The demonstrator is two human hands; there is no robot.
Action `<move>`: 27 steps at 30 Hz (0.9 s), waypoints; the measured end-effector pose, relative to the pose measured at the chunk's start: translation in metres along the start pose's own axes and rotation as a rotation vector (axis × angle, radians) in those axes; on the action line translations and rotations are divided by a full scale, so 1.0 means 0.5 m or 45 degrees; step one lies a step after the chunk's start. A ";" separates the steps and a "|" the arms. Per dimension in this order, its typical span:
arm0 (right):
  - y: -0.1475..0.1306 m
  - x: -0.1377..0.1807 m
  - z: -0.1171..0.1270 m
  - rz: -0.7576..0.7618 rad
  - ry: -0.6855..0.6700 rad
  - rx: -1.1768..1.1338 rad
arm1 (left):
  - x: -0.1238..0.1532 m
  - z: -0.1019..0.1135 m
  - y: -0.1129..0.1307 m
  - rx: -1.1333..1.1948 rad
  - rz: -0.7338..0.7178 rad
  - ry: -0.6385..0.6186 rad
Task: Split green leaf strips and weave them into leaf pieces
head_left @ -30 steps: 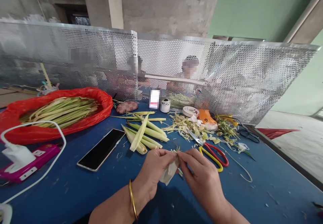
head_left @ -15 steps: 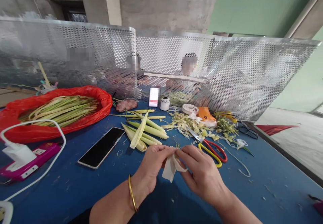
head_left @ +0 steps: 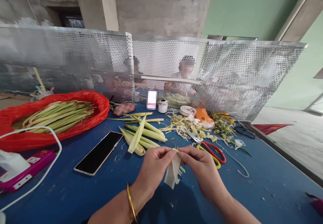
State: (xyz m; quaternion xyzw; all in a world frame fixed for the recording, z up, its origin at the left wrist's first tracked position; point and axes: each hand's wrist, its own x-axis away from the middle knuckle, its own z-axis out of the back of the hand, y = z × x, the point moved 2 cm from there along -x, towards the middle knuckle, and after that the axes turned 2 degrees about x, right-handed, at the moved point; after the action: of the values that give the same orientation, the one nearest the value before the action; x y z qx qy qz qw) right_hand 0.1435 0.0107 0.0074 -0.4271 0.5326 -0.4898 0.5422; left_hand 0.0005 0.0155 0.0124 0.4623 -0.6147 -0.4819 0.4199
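Observation:
My left hand [head_left: 157, 165], with a gold bangle on its wrist, pinches the upper end of a pale corn husk strip [head_left: 173, 173] between thumb and fingers. Opposite it, my right hand [head_left: 199, 163] grips the same end, its thumb and fingertips pressed together. The strip hangs folded below the fingertips, and thin pale-green ends stick out on its right side. Several green corn husk pieces [head_left: 151, 133] lie just beyond my left hand. Past my right hand rest scissors [head_left: 208, 149] with red and yellow handles.
A black-screened phone [head_left: 99, 153] lies left of the husks. Farther left are a red bag [head_left: 101, 111] of long green strips and a purple power strip [head_left: 27, 173] with a white cable. Husk scraps [head_left: 181, 123] lie before a perforated metal screen [head_left: 161, 54], with people behind it.
My right hand has turned and its fingers have shifted to the top of the husk strip. The strip hangs a little lower and more folded. The whole view has shifted slightly.

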 end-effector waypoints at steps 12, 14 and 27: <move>-0.008 0.011 -0.003 0.489 0.137 0.351 | -0.006 0.002 -0.005 0.195 0.182 0.002; -0.015 0.014 -0.004 0.591 0.111 0.431 | -0.007 0.004 -0.004 0.209 0.202 0.017; -0.038 0.020 0.011 0.992 -0.161 0.930 | -0.005 0.012 0.005 0.274 0.361 -0.001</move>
State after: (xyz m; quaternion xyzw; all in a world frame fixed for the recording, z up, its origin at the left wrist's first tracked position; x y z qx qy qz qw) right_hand 0.1469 -0.0022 0.0247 -0.0101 0.4129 -0.3789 0.8281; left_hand -0.0052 0.0193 0.0135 0.4129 -0.7220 -0.3495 0.4313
